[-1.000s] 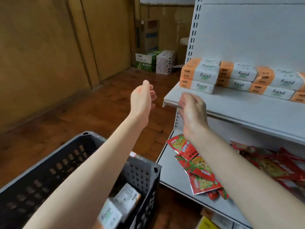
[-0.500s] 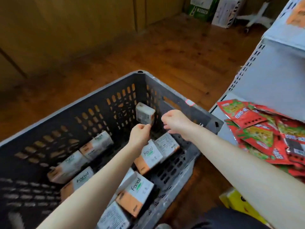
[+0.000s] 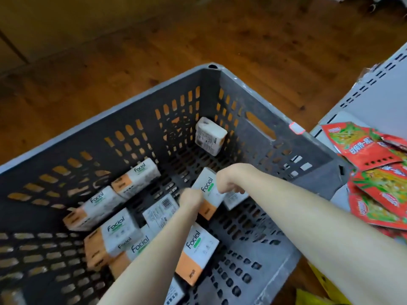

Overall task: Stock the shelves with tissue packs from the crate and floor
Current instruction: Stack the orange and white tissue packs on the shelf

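Note:
A dark grey slotted crate [image 3: 167, 85] stands on the wooden floor with several white-and-orange "Facial" tissue packs lying in it. Both my hands reach down into it. My left hand [image 3: 190, 197], blurred, grips the left edge of one tilted tissue pack [image 3: 208, 195]. My right hand [image 3: 229, 183] curls over that pack's upper right edge. Another pack [image 3: 210, 135] leans alone against the far corner. More packs [image 3: 119, 230] lie at the crate's left, and one [image 3: 197, 253] lies under my left forearm.
The lower shelf [image 3: 340, 119] at the right carries red snack packets [image 3: 374, 172] right beside the crate's corner. A yellow package [image 3: 319, 282] shows at the bottom right under the shelf. Brown wooden floor [image 3: 110, 51] lies beyond the crate.
My view dropped from the upper shelf to the crate. Both hands came down from the shelf edge into the crate and closed on a tissue pack.

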Demonstrator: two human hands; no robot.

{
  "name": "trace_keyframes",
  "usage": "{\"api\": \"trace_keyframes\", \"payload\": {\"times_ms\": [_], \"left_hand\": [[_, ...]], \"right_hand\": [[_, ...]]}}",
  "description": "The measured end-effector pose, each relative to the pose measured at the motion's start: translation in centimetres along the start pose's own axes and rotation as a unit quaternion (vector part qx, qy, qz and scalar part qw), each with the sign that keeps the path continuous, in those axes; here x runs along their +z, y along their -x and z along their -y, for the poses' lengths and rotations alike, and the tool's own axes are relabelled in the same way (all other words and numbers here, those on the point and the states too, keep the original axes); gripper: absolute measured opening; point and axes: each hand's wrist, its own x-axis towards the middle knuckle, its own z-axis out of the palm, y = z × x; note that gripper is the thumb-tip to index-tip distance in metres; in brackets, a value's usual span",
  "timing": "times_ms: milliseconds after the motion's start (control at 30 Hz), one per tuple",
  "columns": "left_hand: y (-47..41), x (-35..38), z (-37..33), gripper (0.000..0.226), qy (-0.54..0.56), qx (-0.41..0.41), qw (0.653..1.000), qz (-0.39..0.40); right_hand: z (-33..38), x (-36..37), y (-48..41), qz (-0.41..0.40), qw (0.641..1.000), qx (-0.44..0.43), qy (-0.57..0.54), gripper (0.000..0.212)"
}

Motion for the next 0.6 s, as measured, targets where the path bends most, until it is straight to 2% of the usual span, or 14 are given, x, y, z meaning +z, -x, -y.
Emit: {"api": "trace_keyframes", "payload": {"times_ms": [100, 133, 200, 333, 367, 467, 600], "left_hand": [[-0.6, 0.3, 0.3, 0.034, 0.078, -0.029, 0.996, -0.018], [-0.6, 0.2, 0.4, 0.035, 0.101, -0.035, 0.994, -0.020], [-0.7, 0.2, 0.3, 0.034, 0.162, -0.041, 0.986, -0.025], [0.9, -0.5, -1.6, 0.016, 0.354, -0.039, 0.934, -0.026], [1.7, -0.8, -2.6, 0.011, 0.396, -0.036, 0.917, -0.023], [3.7, -1.5, -4.9, 0.018, 0.493, -0.027, 0.870, -0.005], [6.6, -2.0, -7.7, 0.009, 0.517, -0.024, 0.855, 0.017]], "right_hand": [[-0.2, 0.1, -0.5, 0.013, 1.000, 0.008, -0.015, 0.017], [-0.4, 0.1, -0.7, -0.006, 0.999, 0.012, -0.046, 0.025], [-0.7, -0.2, -0.9, -0.063, 0.990, 0.013, -0.126, 0.037], [-1.4, -1.1, -0.3, -0.234, 0.941, -0.010, -0.244, 0.036], [-1.6, -1.4, 0.2, -0.271, 0.928, -0.009, -0.255, 0.035], [-2.3, -2.4, 2.3, -0.341, 0.902, 0.000, -0.266, 0.031], [-3.7, -3.3, 6.6, -0.434, 0.872, -0.011, -0.224, 0.014]]}}
